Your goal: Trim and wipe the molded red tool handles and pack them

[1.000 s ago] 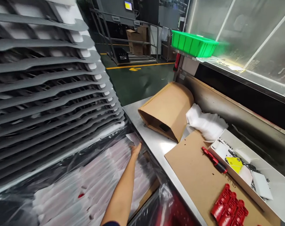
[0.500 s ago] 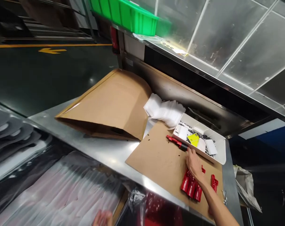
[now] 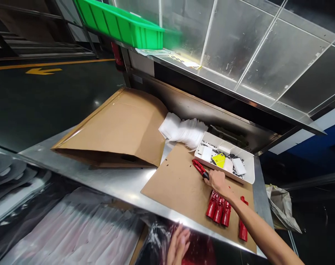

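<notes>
A big brown box (image 3: 120, 129) lies left of the flat cardboard sheet (image 3: 178, 187), and a white tray (image 3: 248, 178) sits at the sheet's far edge. Red parts (image 3: 218, 211) lie on the sheet by the right hand (image 3: 217, 181). That hand touches the red tool (image 3: 199, 168), but its grip is unclear. The left hand (image 3: 178, 243) is spread open below the sheet.

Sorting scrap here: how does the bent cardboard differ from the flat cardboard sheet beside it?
The bent cardboard arches up, hollow beneath, with nothing on it; the flat cardboard sheet lies level and carries red parts and the right hand. Both are brown and rest on the steel table.
</notes>
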A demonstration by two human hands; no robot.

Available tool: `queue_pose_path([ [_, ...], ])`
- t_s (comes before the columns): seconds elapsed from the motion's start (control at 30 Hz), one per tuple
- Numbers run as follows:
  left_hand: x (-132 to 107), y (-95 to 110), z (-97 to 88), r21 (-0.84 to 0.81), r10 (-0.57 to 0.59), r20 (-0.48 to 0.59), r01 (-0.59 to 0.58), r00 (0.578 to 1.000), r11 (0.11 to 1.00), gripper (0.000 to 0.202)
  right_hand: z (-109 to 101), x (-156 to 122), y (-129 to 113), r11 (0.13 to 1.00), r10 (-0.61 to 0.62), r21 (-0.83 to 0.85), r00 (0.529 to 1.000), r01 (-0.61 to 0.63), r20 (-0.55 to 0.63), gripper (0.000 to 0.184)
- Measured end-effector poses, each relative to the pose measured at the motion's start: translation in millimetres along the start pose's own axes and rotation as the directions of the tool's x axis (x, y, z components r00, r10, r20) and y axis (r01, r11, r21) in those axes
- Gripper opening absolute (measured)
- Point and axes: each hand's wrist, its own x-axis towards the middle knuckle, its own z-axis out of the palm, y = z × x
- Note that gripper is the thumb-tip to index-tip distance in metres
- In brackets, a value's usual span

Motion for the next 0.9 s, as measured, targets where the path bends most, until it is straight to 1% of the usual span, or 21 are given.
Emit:
queue_pose_path([
  [0.03,-1,9,16.1,-0.105,-0.052,0.049,0.057,0.997,0.993,0.061,-3,-17,0,1.0,-0.012,0.023,1.0,0.012,0.007,0.028],
  [0.1,-3,21,48.3,-0.179,-0.091,0.133,0.115,0.987,0.977,0.054,-6,-59,0,0.996,-0.04,0.082,0.999,0.039,0.008,0.027],
  [0.2,-13,25,89.4,-0.199,-0.123,0.249,0.175,0.961,0.964,0.042,-8,-134,1,0.988,-0.047,0.149,0.998,0.052,-0.034,0.021],
  [0.27,-27,22,108.2,-0.194,-0.131,0.311,0.198,0.941,0.961,0.033,-8,-182,9,0.974,-0.057,0.218,0.997,0.067,-0.053,0.031],
  [0.3,-36,20,115.0,-0.186,-0.136,0.34,0.208,0.93,0.96,0.031,-8,-204,18,0.949,-0.076,0.302,0.995,0.091,-0.06,0.037],
  [0.33,-46,17,120.4,-0.17,-0.148,0.377,0.225,0.915,0.959,0.031,-9,-223,28,0.903,-0.079,0.416,0.993,0.107,-0.084,0.04],
  [0.37,-56,15,124.7,-0.142,-0.173,0.42,0.253,0.891,0.957,0.033,-11,-239,41,0.832,-0.042,0.544,0.99,0.108,-0.132,0.041],
  [0.4,-67,11,128.6,-0.101,-0.214,0.469,0.292,0.857,0.951,0.037,-13,-253,54,0.737,0.041,0.669,0.982,0.095,-0.185,0.042],
  [0.43,-77,8,132.2,-0.044,-0.26,0.522,0.33,0.813,0.943,0.041,-16,-264,68,0.632,0.164,0.772,0.961,0.07,-0.222,0.043],
  [0.47,-87,3,135.9,0.024,-0.306,0.569,0.357,0.763,0.934,0.045,-18,-273,80,0.534,0.295,0.845,0.927,0.04,-0.23,0.046],
  [0.5,-97,-2,139.9,0.093,-0.348,0.61,0.371,0.712,0.924,0.05,-21,-279,92,0.44,0.393,0.898,0.894,0.023,-0.216,0.047],
  [0.53,-106,-8,144.0,0.161,-0.383,0.643,0.372,0.664,0.914,0.055,-24,-284,101,0.348,0.435,0.937,0.881,0.027,-0.187,0.048],
  [0.57,-115,-15,148.1,0.224,-0.411,0.672,0.359,0.616,0.906,0.059,-26,-288,108,0.255,0.431,0.966,0.889,0.046,-0.156,0.049],
  [0.6,-123,-22,152.1,0.279,-0.434,0.696,0.341,0.573,0.898,0.062,-28,-291,114,0.163,0.399,0.984,0.907,0.072,-0.132,0.051],
  [0.63,-131,-29,155.7,0.319,-0.451,0.71,0.324,0.54,0.89,0.063,-29,-294,118,0.074,0.359,0.992,0.926,0.1,-0.12,0.053],
  [0.67,-139,-36,159.0,0.343,-0.463,0.718,0.316,0.519,0.885,0.063,-30,-298,121,-0.004,0.321,0.992,0.94,0.124,-0.116,0.053],
  [0.7,-146,-42,161.9,0.353,-0.467,0.722,0.307,0.511,0.883,0.061,-31,-302,123,-0.066,0.299,0.988,0.947,0.142,-0.117,0.052],
  [0.73,-154,-47,164.3,0.356,-0.464,0.722,0.3,0.514,0.885,0.061,-31,-307,126,-0.105,0.293,0.982,0.948,0.157,-0.12,0.049],
  [0.8,-167,-56,168.5,0.368,-0.469,0.715,0.291,0.518,0.883,0.065,-30,-317,131,-0.13,0.324,0.975,0.937,0.18,-0.129,0.042],
  [0.9,-183,-66,173.6,0.451,-0.52,0.705,0.261,0.482,0.853,0.07,-24,-331,143,-0.12,0.38,0.976,0.916,0.184,-0.126,0.037],
])
